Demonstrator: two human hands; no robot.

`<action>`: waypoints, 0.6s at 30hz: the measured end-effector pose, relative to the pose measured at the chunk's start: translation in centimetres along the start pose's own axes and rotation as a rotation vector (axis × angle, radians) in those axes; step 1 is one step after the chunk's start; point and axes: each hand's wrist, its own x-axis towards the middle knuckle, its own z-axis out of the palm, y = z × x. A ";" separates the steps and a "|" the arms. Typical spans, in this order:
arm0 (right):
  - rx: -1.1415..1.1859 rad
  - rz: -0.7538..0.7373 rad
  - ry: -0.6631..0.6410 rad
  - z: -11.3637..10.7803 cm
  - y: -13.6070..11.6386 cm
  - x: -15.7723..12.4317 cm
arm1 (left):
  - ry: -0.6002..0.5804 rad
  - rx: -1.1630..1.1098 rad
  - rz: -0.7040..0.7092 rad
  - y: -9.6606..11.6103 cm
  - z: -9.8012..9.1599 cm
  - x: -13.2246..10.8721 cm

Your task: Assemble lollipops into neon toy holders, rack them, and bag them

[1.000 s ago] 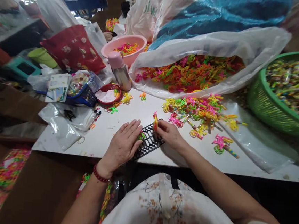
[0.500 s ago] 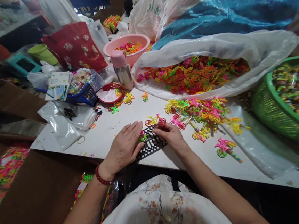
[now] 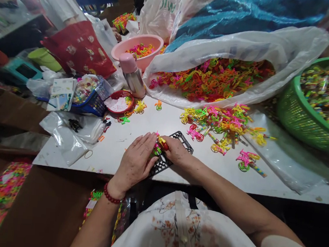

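Note:
A black plastic grid tray (image 3: 184,139) lies at the table's front edge. My left hand (image 3: 138,160) rests flat over its left end, fingers stretched out side by side, with pink and green plastic pieces showing at its fingertips. My right hand (image 3: 178,151) is closed on a small yellow and red toy bicycle (image 3: 163,142), held low over the tray beside my left fingers. Part of the bicycle is hidden by the right fingers. A pile of colourful toy bicycles (image 3: 219,122), some with striped tubes, lies behind and to the right.
On the white table (image 3: 116,146) stand a pink-lidded flask (image 3: 132,74), a red basket (image 3: 119,102) and a blue basket (image 3: 89,105). A large bag of plastic pieces (image 3: 214,80) and a pink basin (image 3: 138,50) are behind. A green basket (image 3: 316,102) stands right.
My right hand has moved left with the yellow and red bicycle, bringing it next to my left fingertips. More of the tray's right end now shows. My left hand has stayed nearly still.

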 end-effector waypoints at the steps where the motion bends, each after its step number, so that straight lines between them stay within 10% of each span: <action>1: -0.015 -0.013 -0.016 0.0 0.2 0.0 | -0.006 0.003 -0.002 0.0 -0.1 0.0; 11: -0.175 -0.066 -0.091 1.1 0.3 -0.1 | -0.118 0.167 0.020 0.8 -0.5 1.0; 18: -0.547 -0.014 0.236 -7.2 3.0 -3.4 | -0.123 0.163 0.038 1.0 -0.4 0.9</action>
